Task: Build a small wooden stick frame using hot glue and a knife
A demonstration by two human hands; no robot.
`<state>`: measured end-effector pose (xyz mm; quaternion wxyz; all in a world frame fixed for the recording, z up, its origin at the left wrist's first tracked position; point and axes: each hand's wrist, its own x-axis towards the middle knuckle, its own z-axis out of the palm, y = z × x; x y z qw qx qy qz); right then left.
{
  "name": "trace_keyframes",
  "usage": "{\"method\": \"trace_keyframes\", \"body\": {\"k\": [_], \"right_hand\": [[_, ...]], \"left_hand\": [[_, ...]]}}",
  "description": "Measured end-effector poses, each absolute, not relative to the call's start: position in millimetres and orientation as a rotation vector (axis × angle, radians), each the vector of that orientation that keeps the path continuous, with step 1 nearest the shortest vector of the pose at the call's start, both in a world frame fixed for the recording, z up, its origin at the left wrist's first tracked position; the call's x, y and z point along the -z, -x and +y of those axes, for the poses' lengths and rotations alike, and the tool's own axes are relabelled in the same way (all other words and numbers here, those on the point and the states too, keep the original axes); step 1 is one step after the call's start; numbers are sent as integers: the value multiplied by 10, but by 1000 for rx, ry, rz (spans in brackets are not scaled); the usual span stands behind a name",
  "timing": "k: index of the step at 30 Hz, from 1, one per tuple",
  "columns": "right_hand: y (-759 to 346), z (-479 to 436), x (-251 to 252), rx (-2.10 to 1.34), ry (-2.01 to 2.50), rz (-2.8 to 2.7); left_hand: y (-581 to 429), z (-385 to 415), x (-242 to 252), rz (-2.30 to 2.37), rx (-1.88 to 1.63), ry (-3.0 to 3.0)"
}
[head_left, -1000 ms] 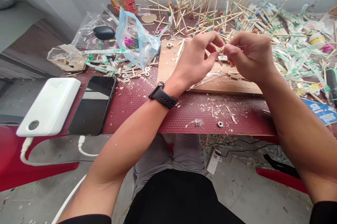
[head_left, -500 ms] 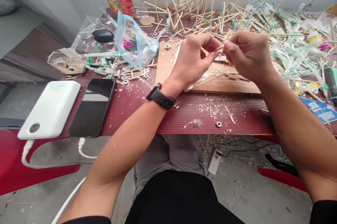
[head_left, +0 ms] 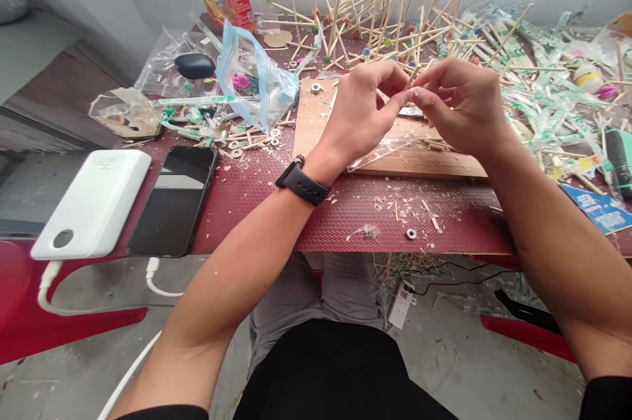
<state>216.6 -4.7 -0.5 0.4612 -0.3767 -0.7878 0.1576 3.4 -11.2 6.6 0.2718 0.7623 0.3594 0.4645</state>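
Observation:
Above a wooden board, my left hand pinches a short wooden stick between thumb and fingers; the stick points up and slightly right. My right hand meets it there, its thumb and fingertips closed at the same small spot, partly hiding the stick. A clear plastic piece with a straight edge lies on the board under my hands, beside several loose sticks. Wood chips are scattered across the board and the tabletop in front of it.
Stick frames stand along the wall. Torn plastic wrappers heap at right. On the left are a blue-edged plastic bag, metal nuts, a phone and a white power bank with cables. One nut lies near the front edge.
The stick between my fingers has turned from lying nearly level to pointing upward. My right fingertips have shifted slightly left and lower against my left ones.

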Motion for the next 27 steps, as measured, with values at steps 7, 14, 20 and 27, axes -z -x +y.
{"method": "trace_keyframes", "body": {"k": [7, 14, 20, 27], "right_hand": [[-2147, -63, 1, -389, 901, -1977], [-2160, -59, 4, -425, 904, -1995], [-2170, -59, 9, -418, 878, -2019], [-2139, -71, 15, -427, 832, -1962]], "left_hand": [[-29, -85, -41, 1000, -1250, -2075], [-36, -154, -112, 1053, -1279, -2052], [-24, -145, -110, 1051, -1270, -2087], [-33, -143, -98, 1036, -1259, -2077]]}}
